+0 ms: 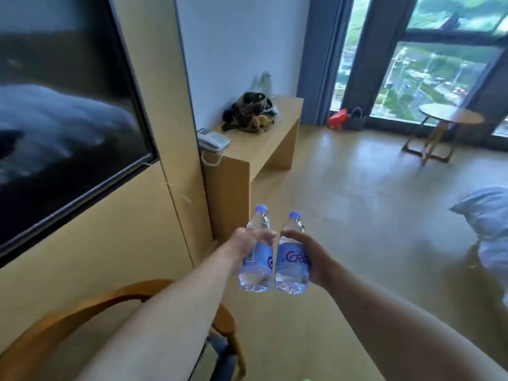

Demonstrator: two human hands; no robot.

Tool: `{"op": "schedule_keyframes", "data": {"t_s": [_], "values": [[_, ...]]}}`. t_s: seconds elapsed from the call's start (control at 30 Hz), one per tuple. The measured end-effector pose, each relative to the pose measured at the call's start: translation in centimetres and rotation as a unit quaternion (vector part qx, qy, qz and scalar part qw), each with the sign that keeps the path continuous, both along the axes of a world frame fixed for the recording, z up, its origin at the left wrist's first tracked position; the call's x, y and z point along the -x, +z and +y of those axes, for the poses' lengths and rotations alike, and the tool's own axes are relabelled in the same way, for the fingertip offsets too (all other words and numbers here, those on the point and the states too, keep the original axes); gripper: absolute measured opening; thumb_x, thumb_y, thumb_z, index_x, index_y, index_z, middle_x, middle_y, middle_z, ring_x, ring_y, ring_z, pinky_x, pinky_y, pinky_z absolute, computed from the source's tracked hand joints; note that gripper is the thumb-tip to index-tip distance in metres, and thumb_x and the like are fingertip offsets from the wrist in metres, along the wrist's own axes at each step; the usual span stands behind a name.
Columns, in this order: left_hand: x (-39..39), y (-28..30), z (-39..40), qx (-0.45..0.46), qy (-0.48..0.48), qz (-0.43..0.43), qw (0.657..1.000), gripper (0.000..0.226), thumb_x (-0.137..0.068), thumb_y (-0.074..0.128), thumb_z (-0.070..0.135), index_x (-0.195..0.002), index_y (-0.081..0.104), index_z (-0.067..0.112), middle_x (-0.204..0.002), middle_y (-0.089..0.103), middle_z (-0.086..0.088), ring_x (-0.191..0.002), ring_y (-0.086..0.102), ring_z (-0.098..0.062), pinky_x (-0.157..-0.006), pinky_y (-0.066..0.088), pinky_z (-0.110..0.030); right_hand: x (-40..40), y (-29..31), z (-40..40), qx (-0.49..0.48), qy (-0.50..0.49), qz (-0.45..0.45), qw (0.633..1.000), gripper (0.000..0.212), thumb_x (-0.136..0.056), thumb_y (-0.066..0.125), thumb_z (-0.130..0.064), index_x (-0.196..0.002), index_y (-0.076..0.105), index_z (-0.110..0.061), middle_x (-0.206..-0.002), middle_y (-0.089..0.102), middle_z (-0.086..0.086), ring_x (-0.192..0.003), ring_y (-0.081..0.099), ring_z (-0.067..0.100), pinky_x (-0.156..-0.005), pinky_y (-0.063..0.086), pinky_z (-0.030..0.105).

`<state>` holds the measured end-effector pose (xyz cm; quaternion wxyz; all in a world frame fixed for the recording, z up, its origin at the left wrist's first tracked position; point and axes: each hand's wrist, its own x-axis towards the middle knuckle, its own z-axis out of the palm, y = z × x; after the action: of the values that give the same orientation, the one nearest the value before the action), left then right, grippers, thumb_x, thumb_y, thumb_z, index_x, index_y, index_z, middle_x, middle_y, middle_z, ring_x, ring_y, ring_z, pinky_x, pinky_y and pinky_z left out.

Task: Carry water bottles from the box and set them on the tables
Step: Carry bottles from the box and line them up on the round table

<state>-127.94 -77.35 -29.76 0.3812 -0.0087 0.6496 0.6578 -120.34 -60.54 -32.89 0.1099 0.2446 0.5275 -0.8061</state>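
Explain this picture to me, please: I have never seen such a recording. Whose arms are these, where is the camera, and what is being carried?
There is no machine here. A person wears one wide-angle camera on the head, looking forward and down. The left hand holds one water bottle and the right hand holds a second water bottle, each in a firm grip, upright, side by side. Ahead stands a wooden desk with a telephone and a dark bundle on it. A round table stands by the window.
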Motion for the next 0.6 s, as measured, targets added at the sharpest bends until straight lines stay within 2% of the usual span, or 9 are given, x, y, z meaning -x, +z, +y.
{"op": "schedule_keyframes", "data": {"t_s": [0.07, 0.17, 0.3, 0.43, 0.6], "values": [[-0.2, 1.2, 5.8, -0.007, -0.029, 0.015, 0.999, 0.017, -0.079, 0.081, 0.011, -0.086, 0.067, 0.004, -0.087, 0.066, -0.022, -0.078, 0.066, -0.035, -0.084, 0.057, -0.056, -1.6, 1.0, 5.1, 0.011, -0.047, 0.001, 0.999, 0.034, -0.079, 0.078, -0.032, -0.102, 0.062, -0.011, -0.090, 0.064, 0.020, -0.072, 0.066, 0.034, -0.067, 0.059, 0.038], [-0.7, 2.5, 14.7, -0.023, -0.074, 0.032, 0.996, 0.015, -0.083, 0.076, 0.009, -0.092, 0.066, 0.001, -0.091, 0.065, -0.025, -0.085, 0.064, -0.040, -0.088, 0.055, -0.060, -3.9, 2.1, 13.2, -0.001, -0.093, 0.024, 0.995, 0.021, -0.081, 0.074, -0.032, -0.089, 0.074, -0.012, -0.086, 0.070, 0.018, -0.067, 0.069, 0.031, -0.065, 0.059, 0.036], [-1.5, 3.3, 26.2, -0.030, -0.118, 0.052, 0.991, 0.019, -0.085, 0.074, 0.006, -0.101, 0.066, 0.000, -0.091, 0.066, -0.025, -0.079, 0.066, -0.038, -0.070, 0.058, -0.045, -6.6, 3.1, 23.8, -0.018, -0.149, 0.026, 0.988, 0.023, -0.082, 0.074, -0.031, -0.092, 0.075, -0.010, -0.086, 0.071, 0.019, -0.065, 0.070, 0.031, -0.062, 0.059, 0.036], [-2.5, 4.1, 35.3, -0.023, -0.135, 0.047, 0.989, 0.017, -0.084, 0.074, 0.006, -0.098, 0.066, 0.001, -0.093, 0.067, -0.025, -0.085, 0.064, -0.040, -0.077, 0.056, -0.048, -8.6, 4.1, 32.5, -0.020, -0.192, 0.013, 0.981, 0.029, -0.082, 0.075, -0.030, -0.100, 0.065, -0.009, -0.080, 0.070, 0.016, -0.060, 0.068, 0.029, -0.057, 0.058, 0.035], [-2.1, 4.3, 44.4, -0.016, -0.183, 0.058, 0.981, 0.007, -0.085, 0.073, 0.004, -0.087, 0.067, 0.005, -0.085, 0.067, -0.021, -0.075, 0.064, -0.034, -0.071, 0.055, -0.038, -9.6, 4.5, 40.5, 0.003, -0.224, 0.029, 0.974, 0.032, -0.086, 0.071, -0.028, -0.110, 0.063, -0.009, -0.089, 0.070, 0.018, -0.066, 0.068, 0.030, -0.062, 0.059, 0.037]]}}
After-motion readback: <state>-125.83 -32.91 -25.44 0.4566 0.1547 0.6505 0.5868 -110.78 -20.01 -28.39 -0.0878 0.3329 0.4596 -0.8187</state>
